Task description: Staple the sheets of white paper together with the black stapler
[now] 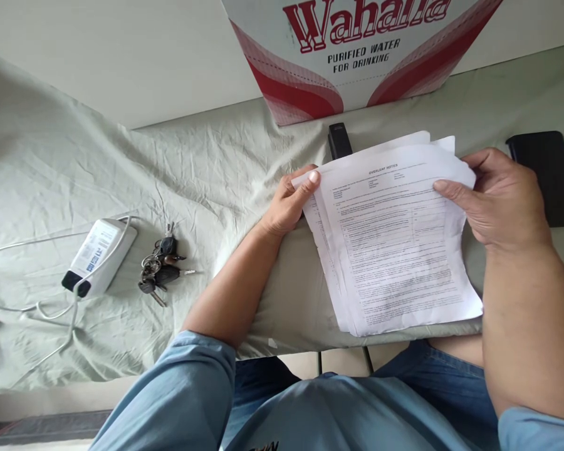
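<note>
A loose stack of printed paper sheets [395, 244] spans the space between my hands, its edges uneven and its corners fanned out. The top sheet is headed "OVERLEAF NOTES". My left hand [291, 197] pinches the upper left corner, thumb on top and fingers underneath. At the upper right, my right hand [498, 197] grips the sheets with its thumb lying across the print. Behind the top edge of the papers a black object [339, 141], possibly a stapler, is partly covered.
A "Wahaha" water carton [357, 81] stands against the wall at the back. To the right lies a black flat case or phone [548, 178]. On the left are a bunch of keys [162, 266] and a white box-like device [101, 254] with a cable, all on a wrinkled green cloth [192, 169].
</note>
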`<state>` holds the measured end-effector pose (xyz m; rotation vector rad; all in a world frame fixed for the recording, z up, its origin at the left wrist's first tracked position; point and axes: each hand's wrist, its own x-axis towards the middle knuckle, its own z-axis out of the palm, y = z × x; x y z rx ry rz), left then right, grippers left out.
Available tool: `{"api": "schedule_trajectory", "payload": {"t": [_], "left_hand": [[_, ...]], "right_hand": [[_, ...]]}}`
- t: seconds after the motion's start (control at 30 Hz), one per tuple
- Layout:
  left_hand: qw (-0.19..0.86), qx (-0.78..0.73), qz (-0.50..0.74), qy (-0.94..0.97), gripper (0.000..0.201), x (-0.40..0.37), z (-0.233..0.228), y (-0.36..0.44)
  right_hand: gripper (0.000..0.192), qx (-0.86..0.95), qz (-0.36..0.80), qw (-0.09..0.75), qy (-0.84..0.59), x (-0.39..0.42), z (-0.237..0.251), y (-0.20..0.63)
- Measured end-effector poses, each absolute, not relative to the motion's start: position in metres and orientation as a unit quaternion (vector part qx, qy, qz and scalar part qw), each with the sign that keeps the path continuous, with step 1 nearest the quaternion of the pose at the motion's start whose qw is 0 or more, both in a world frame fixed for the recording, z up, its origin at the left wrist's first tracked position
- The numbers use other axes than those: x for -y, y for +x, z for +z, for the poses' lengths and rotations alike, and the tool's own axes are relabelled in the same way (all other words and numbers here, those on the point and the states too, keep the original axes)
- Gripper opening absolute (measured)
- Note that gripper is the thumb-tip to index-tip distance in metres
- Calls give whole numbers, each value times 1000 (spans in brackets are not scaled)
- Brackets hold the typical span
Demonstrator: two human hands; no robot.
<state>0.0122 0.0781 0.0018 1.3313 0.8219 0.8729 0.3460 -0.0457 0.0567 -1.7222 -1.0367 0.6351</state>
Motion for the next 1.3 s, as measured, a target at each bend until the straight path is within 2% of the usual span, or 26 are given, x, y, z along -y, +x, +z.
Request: {"api": "schedule_trajectory", "payload": {"t": [0.07,0.13,0.23,0.33,0.5,0.7,0.73,0.87,0.97,1.07,1.17,1.3], "left_hand": [[627,-342,382,586,78,-77,5,12],[617,-346,359,609,77,-76,10,13],[586,-377,334,635,74,-75,13,15],[576,-398,376,607,75,-77,7,17],[551,-436,513,493,66,-94,-7,17],[543,-441,585,410,70,-104,-4,16],[549,-438,582,409,70,-103,-3,15],[573,-402,570,430,65,-101,0,11],[579,-371,553,470,56,-102,1,3],[569,-365,546,495,58,-104,1,-2],[573,-367,531,505,65,-103,0,-1],[589,-358,500,524,69,-99,2,3]], "right_hand": [[54,460,215,457,-730,47,58,344],[58,470,210,451,-729,48,59,339],[78,460,246,494,-696,46,56,334],[92,428,312,521,-669,47,54,343],[79,377,455,447,-671,58,71,378],[64,358,535,507,-573,57,77,359],[63,361,521,505,-586,54,75,350],[90,420,347,579,-607,44,77,322],[97,487,229,607,-585,46,93,324],[99,516,218,589,-582,54,104,338],[101,534,271,539,-593,62,97,351],[82,541,254,499,-627,66,80,359]]}}
